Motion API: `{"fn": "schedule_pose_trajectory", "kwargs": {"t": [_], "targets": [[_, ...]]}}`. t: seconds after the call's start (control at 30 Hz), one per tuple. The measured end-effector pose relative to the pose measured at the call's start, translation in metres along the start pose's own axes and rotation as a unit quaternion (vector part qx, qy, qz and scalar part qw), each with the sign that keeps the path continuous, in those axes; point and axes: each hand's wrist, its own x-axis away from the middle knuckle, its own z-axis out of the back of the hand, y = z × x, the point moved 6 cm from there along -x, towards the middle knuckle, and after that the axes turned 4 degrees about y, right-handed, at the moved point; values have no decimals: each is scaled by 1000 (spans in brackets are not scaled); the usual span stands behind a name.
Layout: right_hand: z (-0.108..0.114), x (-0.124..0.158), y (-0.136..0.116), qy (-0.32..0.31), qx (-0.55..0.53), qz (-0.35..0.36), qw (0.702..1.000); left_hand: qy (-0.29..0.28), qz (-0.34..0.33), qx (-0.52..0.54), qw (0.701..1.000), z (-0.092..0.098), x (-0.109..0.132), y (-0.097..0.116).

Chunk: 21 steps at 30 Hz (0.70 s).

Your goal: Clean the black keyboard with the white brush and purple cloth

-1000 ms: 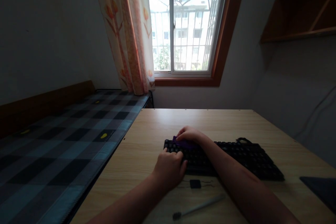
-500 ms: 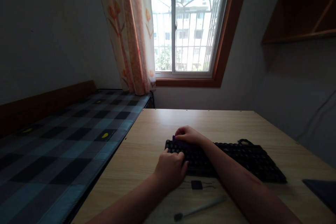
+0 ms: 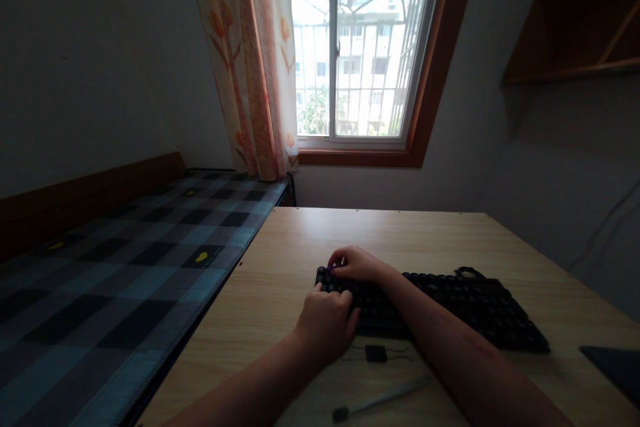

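A black keyboard (image 3: pixel 470 303) lies on the wooden table, turned slightly at an angle. My left hand (image 3: pixel 327 317) is curled over its left end, fingers bent on the front-left keys and edge. Over the back-left keys sits my right hand (image 3: pixel 359 263), pinching a small purple piece (image 3: pixel 330 269), mostly hidden under the fingers; its kind cannot be made out. My right forearm crosses over the keyboard's middle. In front of the keyboard lies a small dark square piece (image 3: pixel 376 353) with thin wires or strands at both sides. Nearer still is a thin brush-like stick (image 3: pixel 383 400) with a dark end.
The pale wooden table (image 3: pixel 280 247) adjoins a bed with a checked cover (image 3: pixel 165 267) on the left. A dark flat object (image 3: pixel 613 370) lies at the right edge. Behind are a window (image 3: pixel 370 80) and a floral curtain (image 3: pixel 260 67); a wooden shelf (image 3: pixel 575 47) hangs at upper right.
My right hand has shifted slightly left and toward me over the keys, and less of the purple piece shows. My left hand stays in place on the keyboard.
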Motion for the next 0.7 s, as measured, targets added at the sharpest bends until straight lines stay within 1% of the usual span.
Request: {"fn": "schedule_pose_trajectory", "kwargs": {"t": [0.17,0.23,0.33,0.43,0.5,0.63,0.7], "targets": [[-7,-2,-9,79,106,-52,990,-1,-6,-2,1000,-1,-1,0],[-8,-2,-10,97,124,-74,985,-4,-5,-3,1000,-2,-1,0],[-5,-3,-7,116,120,-95,981,-4,0,-4,1000,-1,-1,0],[5,-4,0,131,84,-100,983,-6,3,-4,1000,0,-1,0],[15,-5,5,139,29,-97,985,-10,3,-6,1000,-1,-1,0],[40,-6,15,143,-91,-96,981,-12,0,-3,1000,-1,0,0],[54,-5,15,149,-111,-90,979,-10,1,1,1000,-1,0,-1]]}}
